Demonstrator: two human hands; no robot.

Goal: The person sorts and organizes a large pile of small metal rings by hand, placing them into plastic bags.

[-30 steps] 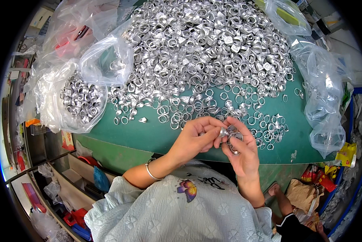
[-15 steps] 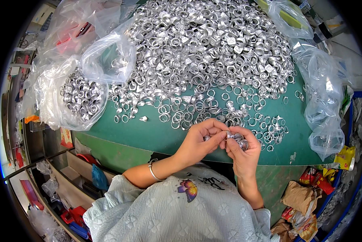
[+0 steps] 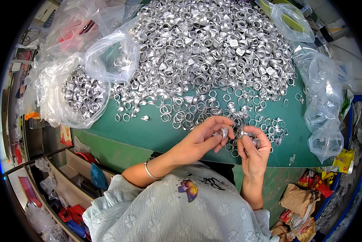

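Silver-coloured metal rings lie in a large heap [image 3: 213, 48] on the green tabletop, with looser ones spread along its near side. My left hand [image 3: 205, 137] is held over the table's near edge, its fingers curled round a few rings [image 3: 223, 133]. Just to its right, my right hand [image 3: 254, 149] pinches a ring [image 3: 240, 132] between thumb and forefinger. More rings [image 3: 255, 141] sit in the curl of that hand. A small gap separates the two hands. How many rings each hand holds is partly hidden by the fingers.
A clear plastic bag [image 3: 100, 117] filled with rings stands at the left, under another clear bag [image 3: 112, 56]. Crumpled clear plastic [image 3: 324, 105] runs along the right edge. Below left is an open drawer [image 3: 74, 173]; a brown paper bag [image 3: 299, 197] lies at lower right.
My hands, which were together over the rings, have drawn apart. The right hand has shifted right and slightly down, and rings now show in the left hand.
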